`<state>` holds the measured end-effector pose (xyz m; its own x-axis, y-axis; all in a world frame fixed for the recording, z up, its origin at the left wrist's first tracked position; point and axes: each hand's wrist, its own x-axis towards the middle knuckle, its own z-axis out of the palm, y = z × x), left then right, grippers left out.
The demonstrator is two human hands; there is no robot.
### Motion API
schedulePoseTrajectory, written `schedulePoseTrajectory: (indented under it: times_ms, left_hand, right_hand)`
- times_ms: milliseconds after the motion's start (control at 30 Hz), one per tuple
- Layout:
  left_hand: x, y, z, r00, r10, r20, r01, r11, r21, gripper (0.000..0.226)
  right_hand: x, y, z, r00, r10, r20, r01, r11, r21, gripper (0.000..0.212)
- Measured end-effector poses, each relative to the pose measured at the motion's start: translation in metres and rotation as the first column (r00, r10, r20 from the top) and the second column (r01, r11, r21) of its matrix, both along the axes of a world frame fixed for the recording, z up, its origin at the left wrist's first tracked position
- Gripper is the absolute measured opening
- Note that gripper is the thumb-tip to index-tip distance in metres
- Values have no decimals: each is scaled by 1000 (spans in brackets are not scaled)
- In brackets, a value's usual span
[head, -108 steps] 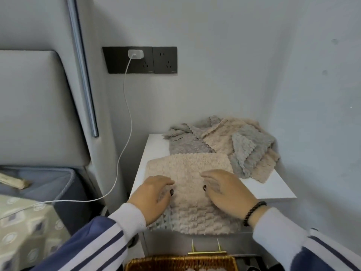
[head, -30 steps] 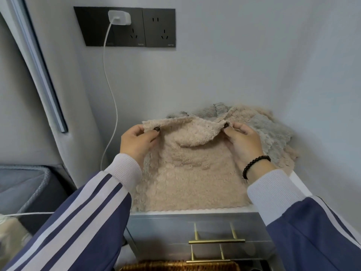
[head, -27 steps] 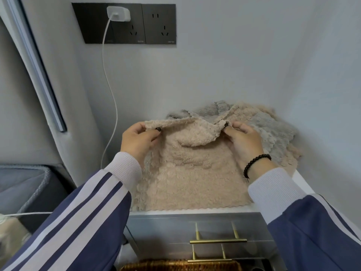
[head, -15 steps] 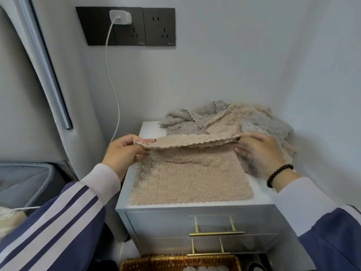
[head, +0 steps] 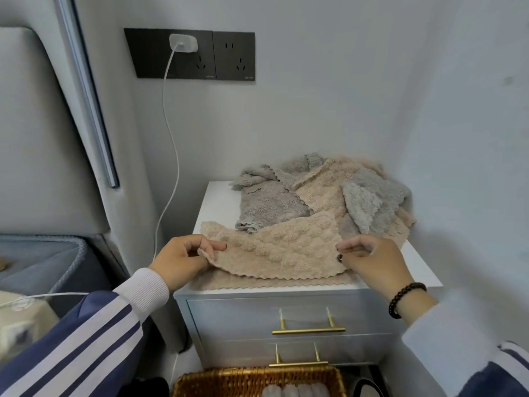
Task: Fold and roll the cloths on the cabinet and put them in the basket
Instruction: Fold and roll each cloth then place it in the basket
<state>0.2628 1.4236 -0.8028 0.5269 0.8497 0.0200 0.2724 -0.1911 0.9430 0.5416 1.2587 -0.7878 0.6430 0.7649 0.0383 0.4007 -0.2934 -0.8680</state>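
A beige fluffy cloth [head: 282, 250] lies folded toward me on the front of the white cabinet [head: 217, 202], its top layer nearly reaching the front edge. My left hand [head: 183, 259] pinches its left corner. My right hand [head: 369, 259] pinches the right corner. Behind it sits a heap of grey and beige cloths [head: 329, 196]. A wicker basket [head: 252, 379] stands on the floor below the drawers, with rolled cloths [head: 294, 391] inside.
The cabinet has two drawers with gold handles [head: 307, 329]. A white charger cable [head: 169, 144] hangs from the wall socket [head: 183, 43] down the left side. A bed [head: 37, 259] with a grey headboard is at left. Walls close in behind and right.
Both hands lifted the cloth's far edge and drew it toward me, folding the cloth in half. The camera view pulled back and lower.
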Motion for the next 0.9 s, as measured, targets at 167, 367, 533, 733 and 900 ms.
schedulePoseTrajectory:
  times_ms: [167, 367, 533, 733, 900]
  left_hand:
    - [-11, 1, -4, 992, -29, -121, 39, 996, 81, 53]
    - [-18, 4, -4, 971, -119, -208, 144, 984, 109, 45]
    - [-11, 5, 7, 998, -57, -41, 57, 998, 1, 23]
    - [-5, 2, 2, 964, 128, -232, -72, 969, 237, 13]
    - [-6, 3, 5, 941, 102, -324, -16, 966, 259, 21]
  right_hand:
    - [-8, 0, -3, 994, 46, 97, -36, 994, -105, 26]
    - [-8, 4, 0, 988, 75, 133, -51, 983, -176, 20]
    - [-5, 6, 5, 990, 96, 102, -76, 980, -184, 21]
    - [-3, 5, 7, 981, 144, 127, -112, 967, -227, 25]
    - [0, 6, 7, 978, 189, 91, -156, 946, -284, 25]
